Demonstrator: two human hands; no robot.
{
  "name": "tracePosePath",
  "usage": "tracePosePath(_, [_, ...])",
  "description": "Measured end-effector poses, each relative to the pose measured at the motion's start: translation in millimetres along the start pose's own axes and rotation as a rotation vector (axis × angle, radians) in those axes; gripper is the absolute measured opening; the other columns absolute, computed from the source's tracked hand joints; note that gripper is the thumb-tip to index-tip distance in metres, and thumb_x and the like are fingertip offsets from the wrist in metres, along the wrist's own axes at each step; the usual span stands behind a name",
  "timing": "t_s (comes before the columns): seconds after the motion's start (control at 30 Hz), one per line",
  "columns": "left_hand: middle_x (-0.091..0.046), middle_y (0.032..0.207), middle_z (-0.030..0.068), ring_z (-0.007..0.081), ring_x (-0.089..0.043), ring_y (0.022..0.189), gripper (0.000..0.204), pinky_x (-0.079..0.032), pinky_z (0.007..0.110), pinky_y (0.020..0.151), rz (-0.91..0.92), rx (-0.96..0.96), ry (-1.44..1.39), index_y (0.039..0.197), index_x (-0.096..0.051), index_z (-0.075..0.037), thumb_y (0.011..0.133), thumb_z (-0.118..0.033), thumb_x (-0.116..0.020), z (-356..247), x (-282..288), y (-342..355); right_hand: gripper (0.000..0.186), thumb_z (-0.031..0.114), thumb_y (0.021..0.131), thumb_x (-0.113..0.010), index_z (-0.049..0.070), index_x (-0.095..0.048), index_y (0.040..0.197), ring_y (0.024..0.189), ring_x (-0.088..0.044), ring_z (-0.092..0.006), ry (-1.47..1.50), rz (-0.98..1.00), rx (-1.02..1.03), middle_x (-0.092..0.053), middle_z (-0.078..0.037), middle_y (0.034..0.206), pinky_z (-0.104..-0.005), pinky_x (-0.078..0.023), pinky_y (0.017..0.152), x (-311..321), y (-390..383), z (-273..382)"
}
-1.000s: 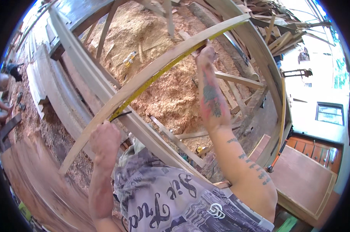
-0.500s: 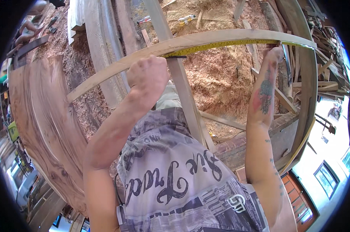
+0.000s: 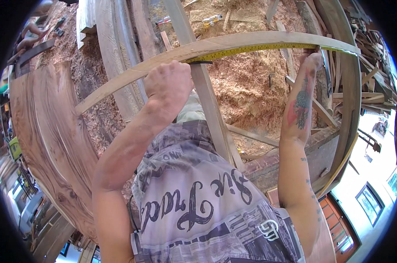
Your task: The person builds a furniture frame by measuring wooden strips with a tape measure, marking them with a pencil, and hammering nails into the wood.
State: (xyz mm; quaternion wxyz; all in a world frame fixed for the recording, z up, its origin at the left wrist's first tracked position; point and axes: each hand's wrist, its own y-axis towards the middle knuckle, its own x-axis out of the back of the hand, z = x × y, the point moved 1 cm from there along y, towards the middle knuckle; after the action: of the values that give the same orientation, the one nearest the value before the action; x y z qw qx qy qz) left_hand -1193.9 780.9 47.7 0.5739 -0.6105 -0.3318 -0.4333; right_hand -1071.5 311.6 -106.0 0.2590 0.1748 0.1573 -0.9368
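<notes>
A long pale wooden strip point(image 3: 233, 41) spans the view, bowed by the lens. Along its near edge runs a yellow tape measure blade point(image 3: 251, 48), drawn out toward the strip's right end. My left hand point(image 3: 168, 83) is closed in a fist at the blade's left end, against the strip; whatever part of the tape measure lies inside it is hidden. A short dark piece point(image 3: 202, 62) shows beside that fist. On the right, my right hand point(image 3: 311, 62) is closed at the strip and the blade, its fingertips partly hidden.
An upright-looking beam point(image 3: 209, 92) passes beneath the strip. Wide grained slabs point(image 3: 53, 131) lie at left. Sawdust point(image 3: 246, 87) covers the ground, with a bottle point(image 3: 212, 20) on it. A thick curved timber point(image 3: 350, 87) stands at right, near stacked offcuts point(image 3: 376, 57).
Almost nothing differs. My left hand and the strip's left part have shifted very slightly upward; the right hand stays in place.
</notes>
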Motion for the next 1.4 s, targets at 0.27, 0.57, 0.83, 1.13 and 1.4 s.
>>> tracePosePath(0.27, [-0.074,0.082,0.0152,0.0284,-0.075,0.081,0.016,-0.061,0.039,0.066,0.005,-0.008,-0.006,0.089,-0.077,-0.006,0.085,-0.016,-0.065,2.0,-0.8,0.3,0.031,0.02,0.101,-0.043,-0.001,-0.063,0.111,0.087,-0.071,-0.0257,0.029,0.007,0.001,-0.069,-0.013,0.103,-0.0352,-0.059,0.076,-0.6,-6.6,3.2])
tracePosePath(0.57, [-0.071,0.083,0.0205,0.0378,-0.07,0.077,0.037,-0.055,0.045,0.069,0.249,-0.305,-0.533,0.101,-0.071,-0.005,0.087,-0.039,-0.068,37.0,-6.9,-71.3,0.028,0.023,0.1,-0.044,0.0,-0.06,0.095,0.077,-0.065,-0.0228,0.034,-0.008,-0.066,-0.063,-0.008,0.083,-0.0352,-0.053,0.074,2.3,-148.6,57.0])
tracePosePath(0.83, [-0.074,0.091,0.018,0.0318,-0.073,0.086,0.06,-0.056,0.039,0.076,0.281,-0.305,-0.828,0.114,-0.066,-0.001,0.085,-0.053,-0.072,22.4,-22.6,-107.0,0.021,0.016,0.098,-0.053,-0.004,-0.063,0.099,0.077,-0.064,-0.0168,-0.3,0.272,-0.093,-0.069,-0.013,0.085,-0.0294,-0.05,0.073,9.3,-397.5,60.1])
tracePosePath(1.13, [-0.072,0.088,0.022,0.0235,-0.073,0.085,0.076,-0.053,0.031,0.072,0.222,-0.277,-0.959,0.13,-0.052,0.006,0.082,-0.046,-0.08,78.5,-29.4,-115.8,0.026,0.012,0.101,-0.054,-0.003,-0.055,0.122,0.096,-0.064,-0.0158,-0.383,0.388,0.01,-0.066,-0.011,0.112,-0.0283,-0.051,0.084,21.6,-511.7,64.2])
tracePosePath(1.4, [-0.07,0.089,0.0262,0.0392,-0.071,0.086,0.077,-0.053,0.045,0.074,0.25,-0.462,-0.742,0.128,-0.054,0.005,0.081,-0.052,-0.077,89.0,-44.9,-131.7,0.044,0.007,0.097,-0.06,0.001,-0.036,0.133,0.092,-0.059,-0.0164,-0.604,0.071,0.053,-0.055,-0.007,0.098,-0.0314,-0.049,0.086,97.8,-555.0,113.5])
